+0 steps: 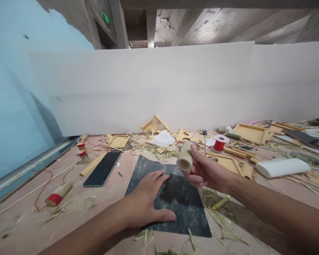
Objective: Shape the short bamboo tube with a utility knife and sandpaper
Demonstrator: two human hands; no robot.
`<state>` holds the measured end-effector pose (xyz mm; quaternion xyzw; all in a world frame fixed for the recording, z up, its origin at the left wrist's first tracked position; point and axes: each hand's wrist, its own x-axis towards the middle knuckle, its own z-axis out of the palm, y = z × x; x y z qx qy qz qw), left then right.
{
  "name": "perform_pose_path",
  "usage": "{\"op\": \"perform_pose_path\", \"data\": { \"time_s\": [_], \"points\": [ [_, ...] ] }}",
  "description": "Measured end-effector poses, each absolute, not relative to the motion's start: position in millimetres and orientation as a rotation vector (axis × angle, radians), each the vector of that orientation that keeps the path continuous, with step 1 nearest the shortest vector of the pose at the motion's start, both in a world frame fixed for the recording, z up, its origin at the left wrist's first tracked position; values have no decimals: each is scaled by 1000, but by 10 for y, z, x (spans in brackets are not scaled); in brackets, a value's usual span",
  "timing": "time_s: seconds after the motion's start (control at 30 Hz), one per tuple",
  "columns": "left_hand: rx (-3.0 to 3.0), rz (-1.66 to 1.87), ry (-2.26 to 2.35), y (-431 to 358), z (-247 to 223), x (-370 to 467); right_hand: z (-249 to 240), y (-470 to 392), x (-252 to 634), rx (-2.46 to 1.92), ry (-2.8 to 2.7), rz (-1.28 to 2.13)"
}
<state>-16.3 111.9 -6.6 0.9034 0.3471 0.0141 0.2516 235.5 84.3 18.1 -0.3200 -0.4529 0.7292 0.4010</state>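
The right hand [206, 170] has its grip closed around a short bamboo tube [185, 156], raised over the far right corner of a dark sheet [179, 198], its open end facing the camera. The left hand [149, 202] lies with its grip released, palm down on the sheet's left part, thumb spread toward the near edge. On the desk [23, 226], toward its left edge, are a phone [102, 169] and a red-banded bamboo piece [59, 193]; a red spool [219, 142] stands toward the far edge, right of the tube.
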Motion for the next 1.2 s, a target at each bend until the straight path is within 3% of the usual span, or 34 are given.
{"op": "perform_pose_path", "data": {
  "time_s": [0.27,0.47,0.6,0.7,0.9,1.2],
  "points": [
    [2453,111,892,1143,-102,-172,185,792,2293,-966,-1388,1630],
    [2460,75,924,1122,-94,-168,61,823,2299,-1382,-1992,533],
    [2452,60,929,1118,-93,-161,45,821,2301,-1451,-2113,357],
    [2444,95,920,1126,-106,-168,72,807,2292,-1425,-2091,433],
    [2449,172,854,1139,-137,-181,100,812,2292,-1192,-1686,1278],
    [2513,682,766,1064,40,-143,-5,863,2344,-938,-1713,1546]
  ]
}}
